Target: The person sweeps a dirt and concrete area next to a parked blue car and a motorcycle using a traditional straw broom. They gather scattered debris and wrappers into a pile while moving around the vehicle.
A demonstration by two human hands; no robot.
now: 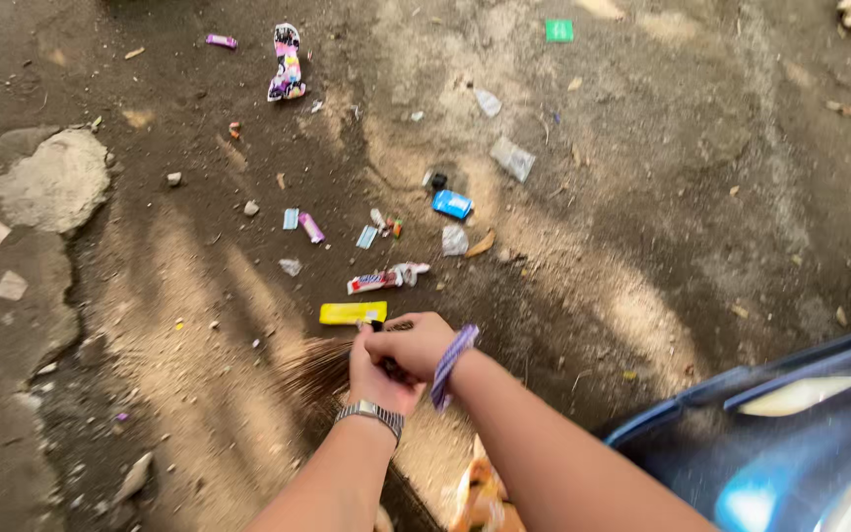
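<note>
Nearest, at the bottom edge: two bare forearms, both cut off by the frame, no elbows visible. Between them an orange and white thing (485, 498), mostly hidden and hard to name. At the lower right, a dark blue glossy body (790, 443), blurred and cut off by the corner; impossible to tell what exactly.

A little farther: left hand (381, 374) with a metal watch (371, 414) on the wrist, fingers curled and closed around the handle end of a broom (322, 369). Right hand (416, 345) just above and over it, also closed on the same handle, knuckles up, a purple striped band (453, 365) around the wrist. Both hands pressed close together, touching, wrists bent toward the left. Handle almost fully hidden inside the two fists; only a dark tip visible near the right fingers. Brown bristles fanned out to the left of the hands, low over the dusty ground (642, 246), blurred at the ends.

Just beyond the hands: a yellow flat wrapper (352, 312), very near the right fingers. Then a red and white wrapper (386, 278), small pale scraps, a blue packet (452, 204) and a crumpled clear plastic piece (512, 158).

Far off: a pink and white wrapper (287, 64) standing out at the top, a small purple one (221, 41) to its left, a green square (559, 31) to the right. At the left, a pale broken patch of concrete (51, 177).
</note>
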